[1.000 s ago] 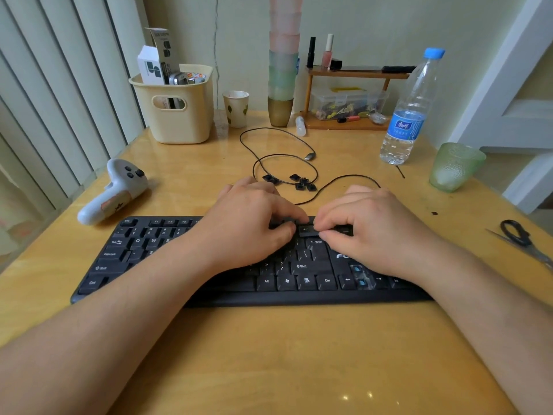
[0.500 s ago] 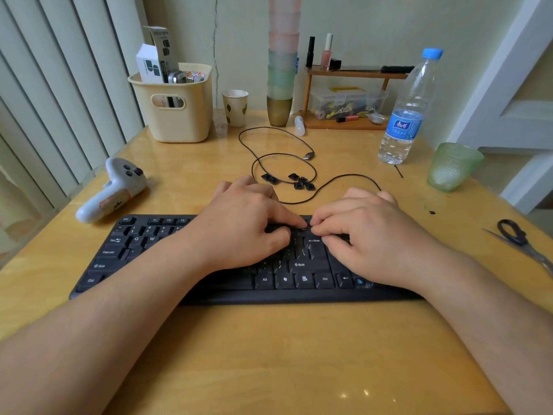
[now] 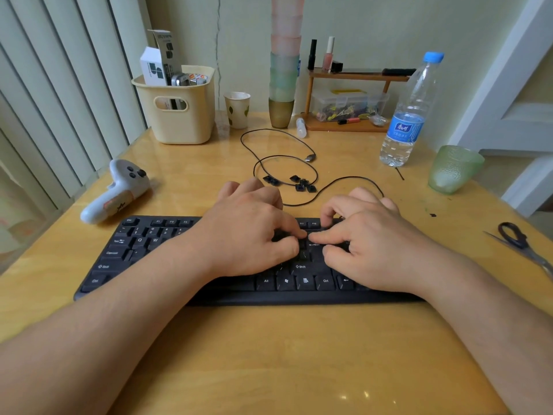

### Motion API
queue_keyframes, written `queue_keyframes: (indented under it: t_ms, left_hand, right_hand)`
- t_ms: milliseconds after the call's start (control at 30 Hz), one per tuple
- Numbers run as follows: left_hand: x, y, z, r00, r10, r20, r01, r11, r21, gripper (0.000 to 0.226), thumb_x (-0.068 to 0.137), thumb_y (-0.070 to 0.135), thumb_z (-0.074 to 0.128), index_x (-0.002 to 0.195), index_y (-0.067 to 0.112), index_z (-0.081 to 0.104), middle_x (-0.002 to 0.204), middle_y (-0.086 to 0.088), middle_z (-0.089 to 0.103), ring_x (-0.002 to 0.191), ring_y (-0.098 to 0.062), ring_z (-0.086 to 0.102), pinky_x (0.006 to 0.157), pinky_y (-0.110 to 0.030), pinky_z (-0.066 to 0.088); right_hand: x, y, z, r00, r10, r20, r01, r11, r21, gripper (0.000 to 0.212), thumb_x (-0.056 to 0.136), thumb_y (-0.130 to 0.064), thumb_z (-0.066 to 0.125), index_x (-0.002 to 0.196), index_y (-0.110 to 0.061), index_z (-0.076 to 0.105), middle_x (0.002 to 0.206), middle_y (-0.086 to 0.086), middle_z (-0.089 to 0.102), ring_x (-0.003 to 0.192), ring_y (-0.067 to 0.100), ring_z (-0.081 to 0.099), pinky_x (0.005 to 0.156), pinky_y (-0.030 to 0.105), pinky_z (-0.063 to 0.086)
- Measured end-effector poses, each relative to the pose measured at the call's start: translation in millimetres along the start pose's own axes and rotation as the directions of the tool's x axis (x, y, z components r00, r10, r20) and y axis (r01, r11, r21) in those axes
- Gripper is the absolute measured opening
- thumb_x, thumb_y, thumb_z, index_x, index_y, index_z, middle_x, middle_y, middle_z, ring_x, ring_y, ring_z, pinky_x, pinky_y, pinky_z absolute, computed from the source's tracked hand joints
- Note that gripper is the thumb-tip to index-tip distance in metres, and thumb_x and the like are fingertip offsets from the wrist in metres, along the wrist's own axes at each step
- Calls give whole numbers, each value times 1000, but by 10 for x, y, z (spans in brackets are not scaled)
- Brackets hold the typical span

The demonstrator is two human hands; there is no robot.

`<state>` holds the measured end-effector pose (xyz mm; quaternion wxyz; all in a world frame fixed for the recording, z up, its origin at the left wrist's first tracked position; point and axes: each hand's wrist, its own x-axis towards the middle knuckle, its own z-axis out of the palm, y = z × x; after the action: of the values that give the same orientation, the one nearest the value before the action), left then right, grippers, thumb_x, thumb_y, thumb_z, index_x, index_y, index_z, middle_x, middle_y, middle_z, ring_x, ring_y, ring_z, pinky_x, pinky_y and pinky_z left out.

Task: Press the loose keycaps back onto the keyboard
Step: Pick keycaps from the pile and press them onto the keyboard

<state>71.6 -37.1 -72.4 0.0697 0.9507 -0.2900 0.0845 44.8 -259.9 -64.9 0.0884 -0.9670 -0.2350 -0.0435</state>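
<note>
Head view: your left hand (image 3: 248,232) and right hand (image 3: 368,244) both sit on the flat black plastic keyboard (image 3: 143,253), which lies along the near-centre of the yellow wooden table (image 3: 269,354), parallel to its near edge. Both index fingertips meet at one spot in the upper rows, just left of the Enter key; left fingers curled with thumb tucked under, right fingers bent and bunched, so you look to be pinching or pressing one small cap between them, though the cap itself is hidden and I cannot tell for sure. Likely step: seating that keycap. Line it square over its socket first, then push straight down with one fingertip on the cap's centre, not its edge, or it tilts and jams. Brace the other hand on neighbouring keys, not on the cap. Feel for it dropping flush with its neighbours. Remaining small black loose keycaps (image 3: 300,184) sit in a scatter behind the keyboard toward the table's middle, inside and beside the loops of the thin black cable (image 3: 278,157); several are left, so the task is partway. Don't drag the cable when reaching for the next one. The white handheld controller (image 3: 116,193) lies near the left edge, the black-handled scissors (image 3: 517,238) at the right edge.
</note>
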Motion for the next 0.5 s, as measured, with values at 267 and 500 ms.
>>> queue_keyframes:
  t_ms: [267,500]
  left_hand:
    - [-17,26,22,998,21,-54,-21,1000,13,55,86,65,25,129,58,59,98,16,44,106,-10,32,91,-35,26]
    - [-2,2,4,998,38,39,-37,999,-30,52,93,70,27,136,61,54,105,15,43,110,-10,32,94,-35,27]
  right_hand:
    - [15,52,79,994,22,-106,-15,997,71,30,93,-26,60,108,-46,78,103,-24,52,106,7,38,97,45,37]
    - [439,178,-243,965,216,-152,-163,940,299,26,94,-19,62,95,-40,78,96,-22,68,75,2,59,68,19,47]
